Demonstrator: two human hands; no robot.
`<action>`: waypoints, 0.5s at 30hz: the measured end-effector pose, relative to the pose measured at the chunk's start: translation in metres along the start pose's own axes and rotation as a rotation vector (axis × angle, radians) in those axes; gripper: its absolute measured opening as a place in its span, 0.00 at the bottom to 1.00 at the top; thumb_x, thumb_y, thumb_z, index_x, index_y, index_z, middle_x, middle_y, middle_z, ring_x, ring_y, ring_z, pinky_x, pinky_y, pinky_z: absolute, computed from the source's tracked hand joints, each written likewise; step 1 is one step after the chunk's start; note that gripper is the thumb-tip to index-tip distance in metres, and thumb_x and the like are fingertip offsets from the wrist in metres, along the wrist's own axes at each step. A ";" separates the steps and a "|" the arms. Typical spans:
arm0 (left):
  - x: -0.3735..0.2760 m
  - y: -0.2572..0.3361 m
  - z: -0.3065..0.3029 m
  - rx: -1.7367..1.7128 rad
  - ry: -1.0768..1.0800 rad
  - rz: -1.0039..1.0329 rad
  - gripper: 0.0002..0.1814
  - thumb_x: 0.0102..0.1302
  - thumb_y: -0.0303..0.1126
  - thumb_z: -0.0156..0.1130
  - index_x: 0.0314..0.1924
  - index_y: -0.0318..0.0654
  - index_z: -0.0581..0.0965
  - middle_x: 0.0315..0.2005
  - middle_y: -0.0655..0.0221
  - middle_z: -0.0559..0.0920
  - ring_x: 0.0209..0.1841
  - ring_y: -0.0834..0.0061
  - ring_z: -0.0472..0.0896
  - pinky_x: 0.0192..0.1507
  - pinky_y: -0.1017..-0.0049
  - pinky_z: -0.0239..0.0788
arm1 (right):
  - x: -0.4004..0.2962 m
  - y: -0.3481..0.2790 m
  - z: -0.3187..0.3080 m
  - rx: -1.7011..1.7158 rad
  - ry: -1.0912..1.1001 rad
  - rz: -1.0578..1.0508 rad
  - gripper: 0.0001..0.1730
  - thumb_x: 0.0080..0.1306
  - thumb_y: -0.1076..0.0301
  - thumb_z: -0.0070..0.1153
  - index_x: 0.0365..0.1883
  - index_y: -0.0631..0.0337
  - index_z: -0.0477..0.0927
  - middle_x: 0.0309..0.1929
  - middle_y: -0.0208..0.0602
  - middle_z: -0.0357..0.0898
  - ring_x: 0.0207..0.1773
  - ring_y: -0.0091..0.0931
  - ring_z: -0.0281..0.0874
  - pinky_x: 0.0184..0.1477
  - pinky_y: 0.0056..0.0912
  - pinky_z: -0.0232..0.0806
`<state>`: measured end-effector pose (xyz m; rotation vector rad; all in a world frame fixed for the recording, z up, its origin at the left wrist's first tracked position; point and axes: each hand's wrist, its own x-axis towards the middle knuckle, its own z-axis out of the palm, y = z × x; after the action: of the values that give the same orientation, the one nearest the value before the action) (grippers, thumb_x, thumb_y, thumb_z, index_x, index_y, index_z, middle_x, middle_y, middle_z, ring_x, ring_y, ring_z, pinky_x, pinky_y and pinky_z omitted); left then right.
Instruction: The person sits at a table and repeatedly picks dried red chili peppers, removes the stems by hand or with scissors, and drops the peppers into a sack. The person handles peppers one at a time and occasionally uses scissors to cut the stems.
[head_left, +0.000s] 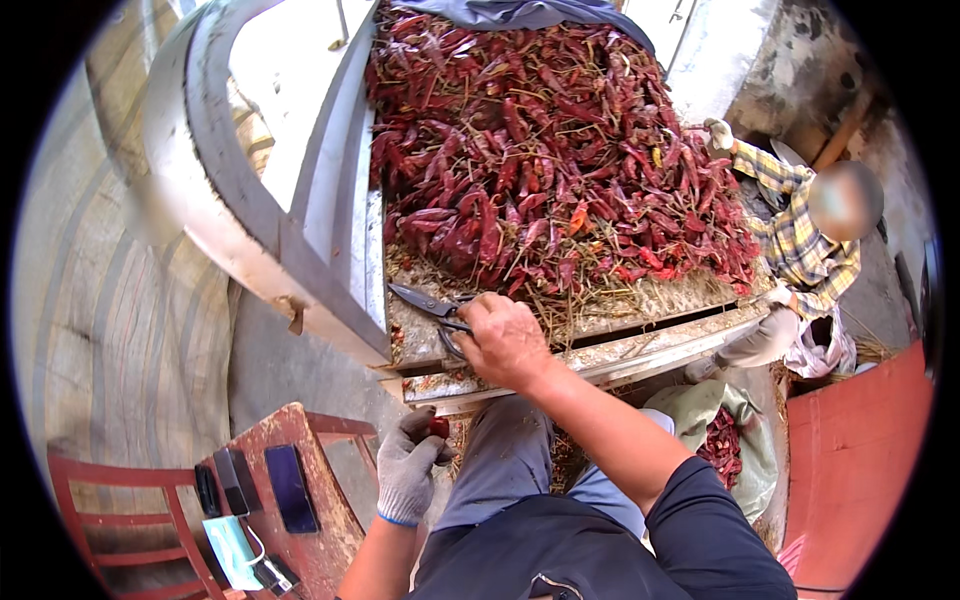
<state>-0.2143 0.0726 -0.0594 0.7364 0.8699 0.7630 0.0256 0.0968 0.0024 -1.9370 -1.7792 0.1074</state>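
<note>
A deep heap of dried red chili peppers (525, 150) with stems covers the wooden board (427, 277) in front of me. My right hand (504, 337) is bare and has its fingers closed around the handles of a pair of dark metal scissors (424, 301). The blades point left, low over the board's near left corner. Below the board's edge, my left hand (409, 469) wears a grey knit glove with dark fingertips. It pinches a red chili pepper (439, 427), mostly hidden by the fingers.
A curved metal frame (262, 225) borders the board at left. On a worn red chair (330, 480) lie a phone (291, 487) and a blue face mask (231, 551). A pale sack (757, 450) of chilies stands at lower right. Another person (802, 247) in gloves sits at the right edge.
</note>
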 end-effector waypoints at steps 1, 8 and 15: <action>0.000 -0.001 0.000 -0.026 0.013 0.015 0.26 0.67 0.16 0.58 0.66 0.33 0.73 0.43 0.63 0.84 0.34 0.76 0.83 0.37 0.74 0.77 | -0.007 -0.006 -0.001 0.120 0.016 -0.007 0.17 0.70 0.58 0.65 0.47 0.64 0.84 0.46 0.51 0.85 0.48 0.46 0.85 0.51 0.50 0.74; 0.023 -0.017 0.037 0.193 -0.217 0.128 0.38 0.70 0.16 0.58 0.80 0.35 0.61 0.49 0.65 0.85 0.46 0.77 0.83 0.47 0.76 0.79 | -0.103 -0.027 0.026 1.152 -0.221 0.453 0.21 0.82 0.62 0.56 0.65 0.67 0.80 0.49 0.38 0.87 0.50 0.24 0.83 0.55 0.29 0.75; 0.064 0.015 0.099 0.851 -0.345 0.611 0.26 0.66 0.27 0.72 0.64 0.35 0.81 0.37 0.62 0.86 0.40 0.70 0.86 0.46 0.70 0.79 | -0.150 0.036 0.002 1.433 0.110 0.695 0.19 0.85 0.68 0.47 0.68 0.68 0.76 0.47 0.36 0.87 0.48 0.24 0.85 0.55 0.29 0.77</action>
<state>-0.1057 0.1085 -0.0272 1.8909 0.6304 0.7462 0.0359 -0.0456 -0.0552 -1.2273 -0.4463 1.1153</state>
